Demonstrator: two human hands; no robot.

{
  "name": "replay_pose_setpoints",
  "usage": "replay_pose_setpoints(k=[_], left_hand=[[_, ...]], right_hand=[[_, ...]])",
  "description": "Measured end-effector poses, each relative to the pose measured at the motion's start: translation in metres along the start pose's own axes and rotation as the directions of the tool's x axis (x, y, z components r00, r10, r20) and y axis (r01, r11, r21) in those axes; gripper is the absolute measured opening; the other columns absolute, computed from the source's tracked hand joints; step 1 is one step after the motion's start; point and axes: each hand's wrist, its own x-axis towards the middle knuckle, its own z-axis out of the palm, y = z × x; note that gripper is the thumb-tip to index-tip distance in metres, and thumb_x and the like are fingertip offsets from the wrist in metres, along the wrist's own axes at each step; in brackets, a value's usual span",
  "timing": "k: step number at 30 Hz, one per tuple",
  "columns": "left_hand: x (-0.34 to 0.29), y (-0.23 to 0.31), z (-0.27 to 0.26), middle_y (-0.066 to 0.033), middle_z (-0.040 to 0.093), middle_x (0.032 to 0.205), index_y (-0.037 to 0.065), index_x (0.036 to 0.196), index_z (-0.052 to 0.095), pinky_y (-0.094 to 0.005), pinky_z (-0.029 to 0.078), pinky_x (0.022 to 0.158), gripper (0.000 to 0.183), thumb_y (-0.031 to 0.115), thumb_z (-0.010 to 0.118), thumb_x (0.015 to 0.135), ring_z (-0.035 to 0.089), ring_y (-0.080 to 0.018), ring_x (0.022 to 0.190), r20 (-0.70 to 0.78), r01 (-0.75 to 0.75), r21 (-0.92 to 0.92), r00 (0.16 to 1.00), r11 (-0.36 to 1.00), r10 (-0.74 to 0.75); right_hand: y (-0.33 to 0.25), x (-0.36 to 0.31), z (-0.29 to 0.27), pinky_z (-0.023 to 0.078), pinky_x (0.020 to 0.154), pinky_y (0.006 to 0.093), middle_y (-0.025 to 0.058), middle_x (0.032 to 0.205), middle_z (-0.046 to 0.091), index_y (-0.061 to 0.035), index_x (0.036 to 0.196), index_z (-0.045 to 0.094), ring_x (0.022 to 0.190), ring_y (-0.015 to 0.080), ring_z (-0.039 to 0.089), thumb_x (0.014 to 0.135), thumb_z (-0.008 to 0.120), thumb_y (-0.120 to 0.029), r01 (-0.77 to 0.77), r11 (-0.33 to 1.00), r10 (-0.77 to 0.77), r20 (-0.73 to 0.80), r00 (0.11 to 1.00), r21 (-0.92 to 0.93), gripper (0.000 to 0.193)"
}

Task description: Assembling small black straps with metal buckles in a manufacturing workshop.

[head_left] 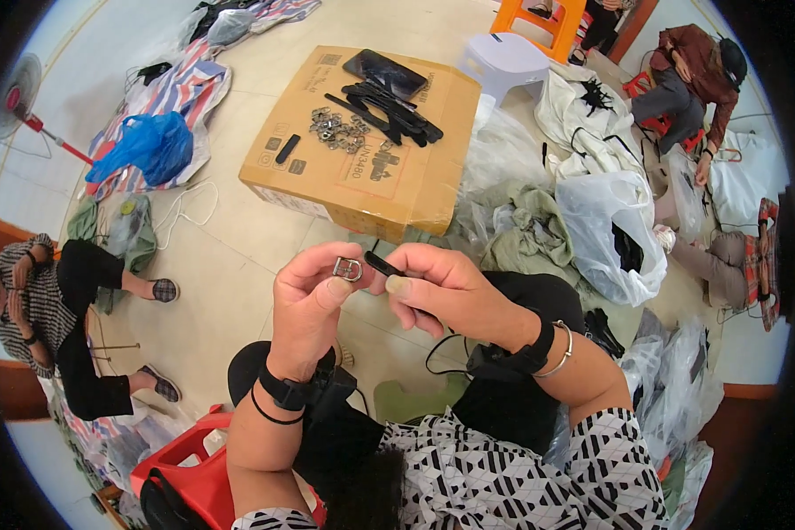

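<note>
Pinching a small silver buckle [348, 269] between the thumb and fingers of the left hand [305, 291], raised in front of the lap. Gripping a narrow black strap [380, 263] between the thumb and forefinger of the right hand [450, 287], with the tip slanted up and leftward, just beside the buckle — impossible to tell whether quite touching. Wearing a black band on each wrist, plus a silver bangle [564, 352] on the right one.

Facing a brown cardboard box [442, 106], set on the pale tiled floor [238, 274] and topped near the middle with a loose heap of silver buckles [340, 130]. Topped, too, with a bundle of black straps [389, 110] beside that heap, close up against a dark smartphone [389, 72], and with one short black piece [287, 148] lying apart toward the left edge.

Flanked on the right by a rumpled grey-green cloth [521, 230] and a white plastic bag [605, 221] — partly filled with something black; on the left, by a blue plastic bag [150, 148] on striped sheeting [203, 84] and, lower down, by a person in a patterned top [35, 309].
</note>
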Motion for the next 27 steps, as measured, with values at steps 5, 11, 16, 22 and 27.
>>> replay_pose_setpoints(k=[5,11,16,22,27], left_hand=[[-0.002,0.001,-0.005,-0.0091,0.064,0.093,0.0,0.109,0.058,-0.0362,0.05,0.081,0.035,0.017,0.068,0.08,0.062,-0.0205,0.083,-0.043,0.025,-0.053,0.999,0.998,-0.027],[-0.002,0.002,-0.011,-0.0086,0.057,0.098,0.002,0.106,0.057,-0.034,0.052,0.073,0.037,0.027,0.068,0.082,0.058,-0.0202,0.089,-0.017,0.082,0.019,0.996,0.996,-0.082],[-0.002,0.002,-0.009,-0.0091,0.056,0.098,0.003,0.105,0.058,-0.0321,0.051,0.068,0.036,0.027,0.069,0.081,0.058,-0.0192,0.089,0.0,0.074,0.041,0.997,0.996,-0.074],[-0.001,0.006,-0.009,-0.0093,0.055,0.094,0.004,0.104,0.059,-0.03,0.05,0.068,0.036,0.027,0.07,0.079,0.056,-0.0175,0.083,0.051,0.07,0.034,0.996,0.997,-0.072],[0.0,0.01,-0.002,-0.0077,0.054,0.088,0.0,0.096,0.061,-0.0283,0.049,0.065,0.031,0.022,0.07,0.077,0.056,-0.0166,0.078,0.136,0.104,0.042,0.985,0.994,-0.109]], right_hand=[[0.007,0.002,-0.002,0.035,0.048,0.0172,-0.0003,0.076,0.056,-0.0038,0.108,0.053,0.054,0.0024,0.044,0.093,0.045,-0.02,0.008,0.998,-0.005,0.048,0.999,-0.055,0.023],[0.008,0.004,0.004,0.04,0.052,0.0182,0.0025,0.082,0.059,-0.0012,0.114,0.051,0.058,0.0054,0.049,0.092,0.046,-0.016,0.043,0.999,-0.043,0.044,0.998,0.001,0.027],[0.003,0.001,0.004,0.045,0.053,0.0208,0.0073,0.082,0.062,0.0023,0.111,0.053,0.061,0.0093,0.057,0.092,0.048,-0.013,0.054,0.999,-0.053,0.097,0.994,-0.006,0.025],[0.006,-0.002,0.001,0.043,0.049,0.0177,0.0021,0.067,0.059,-0.0008,0.104,0.058,0.053,0.0064,0.054,0.094,0.047,-0.015,0.0,0.999,0.006,0.144,0.99,-0.041,0.021],[0.004,-0.003,-0.002,0.037,0.043,0.0168,-0.0002,0.06,0.054,-0.0025,0.097,0.061,0.046,0.0038,0.047,0.094,0.047,-0.021,0.032,0.996,-0.019,0.159,0.987,-0.079,0.023]])
